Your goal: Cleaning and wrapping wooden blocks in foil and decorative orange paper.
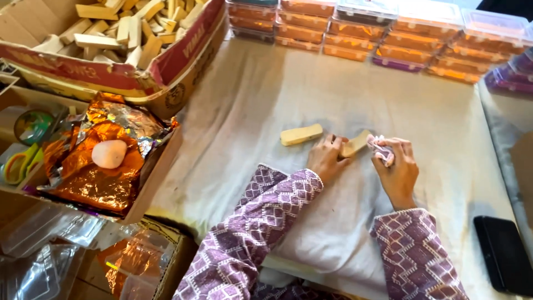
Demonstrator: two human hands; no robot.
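Observation:
My left hand (326,157) grips a small pale wooden block (355,145) and holds it just above the white cloth (266,100). My right hand (395,169) is closed on a crumpled pinkish-white rag (380,145) pressed against the block's right end. A second pale wooden block (301,134) lies flat on the cloth just left of my left hand. Both forearms are in purple patterned sleeves.
A cardboard box of several wooden blocks (119,30) stands at top left. Below it, orange foil (100,161) in a box carries a pinkish-white lump (109,154). Stacked clear orange-filled containers (388,28) line the far edge. A black phone (502,253) lies lower right.

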